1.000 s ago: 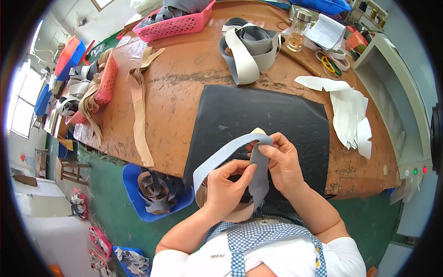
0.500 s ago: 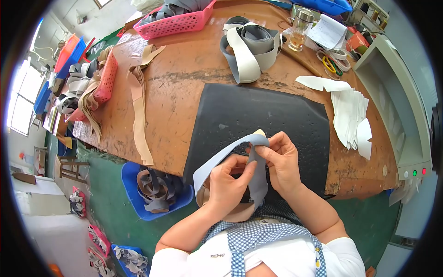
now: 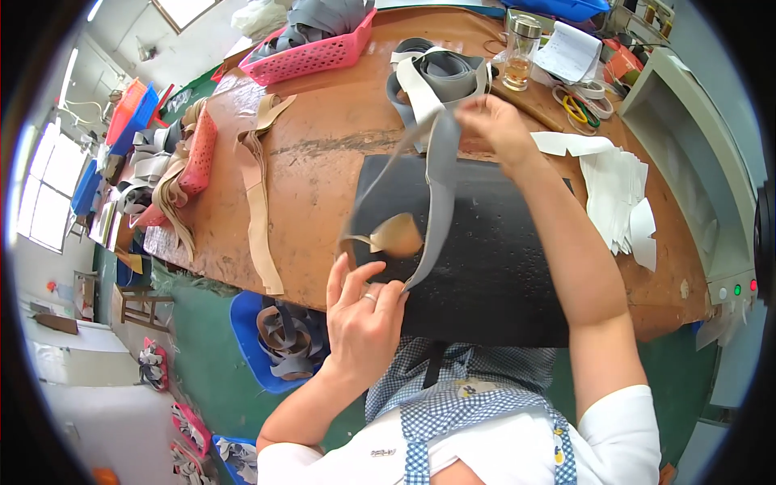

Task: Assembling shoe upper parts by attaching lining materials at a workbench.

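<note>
A long grey strip (image 3: 441,182) of leather-like material hangs in a loop above a black mat (image 3: 501,242). My right hand (image 3: 499,133), stretched far forward and slightly blurred, pinches its upper end. Close to the mat's near left corner, my left hand (image 3: 362,315) holds the lower part of the loop between its fingers and wears a ring. Inside the loop shows a small tan piece (image 3: 398,235), blurred; whether it is joined to the strip I cannot tell.
Beyond the mat lie coiled grey and white strips (image 3: 453,73) and a glass bottle (image 3: 520,52). White cut pieces (image 3: 612,190) are stacked at right, beside a grey machine (image 3: 687,145). Tan strips (image 3: 260,210) lie left. Below the table edge stands a blue bin (image 3: 257,356).
My right hand has moved forward, drawing the grey strip out into a long loop. My left hand has moved slightly left and lower, apart from the right. The tan piece now shows inside the loop.
</note>
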Tool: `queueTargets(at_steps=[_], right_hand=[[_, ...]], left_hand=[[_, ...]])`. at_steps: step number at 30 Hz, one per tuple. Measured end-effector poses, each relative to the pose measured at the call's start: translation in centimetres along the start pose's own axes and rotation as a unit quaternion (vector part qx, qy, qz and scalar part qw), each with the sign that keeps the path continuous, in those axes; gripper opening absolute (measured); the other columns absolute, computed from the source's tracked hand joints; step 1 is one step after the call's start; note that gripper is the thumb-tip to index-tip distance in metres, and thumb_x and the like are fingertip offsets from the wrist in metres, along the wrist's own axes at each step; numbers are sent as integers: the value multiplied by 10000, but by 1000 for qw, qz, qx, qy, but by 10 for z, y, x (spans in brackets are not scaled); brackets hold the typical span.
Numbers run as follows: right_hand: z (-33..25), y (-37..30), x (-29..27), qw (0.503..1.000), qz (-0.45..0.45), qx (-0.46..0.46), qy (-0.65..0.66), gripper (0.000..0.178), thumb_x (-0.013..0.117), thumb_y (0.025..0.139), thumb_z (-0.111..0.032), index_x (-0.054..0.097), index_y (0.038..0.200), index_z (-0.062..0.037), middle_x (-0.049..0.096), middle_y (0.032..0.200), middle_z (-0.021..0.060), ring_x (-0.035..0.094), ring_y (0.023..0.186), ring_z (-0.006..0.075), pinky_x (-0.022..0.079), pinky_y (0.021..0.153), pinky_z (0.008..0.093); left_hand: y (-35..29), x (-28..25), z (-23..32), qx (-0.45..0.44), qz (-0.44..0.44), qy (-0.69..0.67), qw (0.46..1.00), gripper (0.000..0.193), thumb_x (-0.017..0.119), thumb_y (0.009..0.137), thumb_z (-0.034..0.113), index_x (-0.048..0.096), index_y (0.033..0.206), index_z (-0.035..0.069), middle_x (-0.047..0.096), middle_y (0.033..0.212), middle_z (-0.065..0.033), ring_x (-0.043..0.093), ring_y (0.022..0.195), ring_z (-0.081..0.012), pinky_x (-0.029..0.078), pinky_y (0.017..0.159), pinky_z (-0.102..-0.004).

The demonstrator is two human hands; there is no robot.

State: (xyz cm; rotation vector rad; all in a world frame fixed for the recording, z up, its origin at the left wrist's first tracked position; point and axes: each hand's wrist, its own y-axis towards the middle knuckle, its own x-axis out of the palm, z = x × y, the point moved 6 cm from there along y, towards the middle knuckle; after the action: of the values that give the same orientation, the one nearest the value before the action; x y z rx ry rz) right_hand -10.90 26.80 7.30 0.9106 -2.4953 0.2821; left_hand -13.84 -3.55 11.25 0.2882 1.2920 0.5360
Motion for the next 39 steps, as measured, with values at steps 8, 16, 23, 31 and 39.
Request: queueTargets(at_steps=[8,16,23,31,39], right_hand=[[2,-200,86,790,-212,-207,-536,717,702,695,58,463,1366,-19,563,1191,176,603,1022,284,532,777,336],[7,-187,17,879,-72,-138,-450,289,824,755,-126,706,984,7,588,891,78,555,866,199,454,755,295],[17,-194,-6,909,-114,-101,-387,242,794,799,-120,703,973,21,615,861,93,560,854,167,458,758,305],[17,-203,-3,923,-116,-36,-365,261,782,836,-188,662,852,42,630,780,101,589,655,148,454,603,297],[22,-205,6,926,-192,-112,-304,256,842,765,-157,670,840,17,649,786,82,603,689,153,487,656,296]], left_hand=[[13,29,14,66,50,-17,996,261,639,733,62,692,982,6,664,900,-85,597,1052,-257,267,1143,-581],[-18,92,-27,-370,61,-586,719,445,608,982,136,407,1350,-12,547,1246,-142,581,1106,-197,481,970,-352],[6,105,-13,-337,-96,-776,524,551,470,1044,285,249,1487,41,547,1321,-174,616,1141,-268,507,967,-401],[16,118,-26,-255,-101,-906,322,603,399,1046,428,247,1512,77,495,1423,-179,598,1196,-333,467,1025,-474],[-13,148,-29,-319,-158,-901,249,397,522,998,208,547,1247,-99,647,1134,-197,665,988,-257,563,866,-366]])
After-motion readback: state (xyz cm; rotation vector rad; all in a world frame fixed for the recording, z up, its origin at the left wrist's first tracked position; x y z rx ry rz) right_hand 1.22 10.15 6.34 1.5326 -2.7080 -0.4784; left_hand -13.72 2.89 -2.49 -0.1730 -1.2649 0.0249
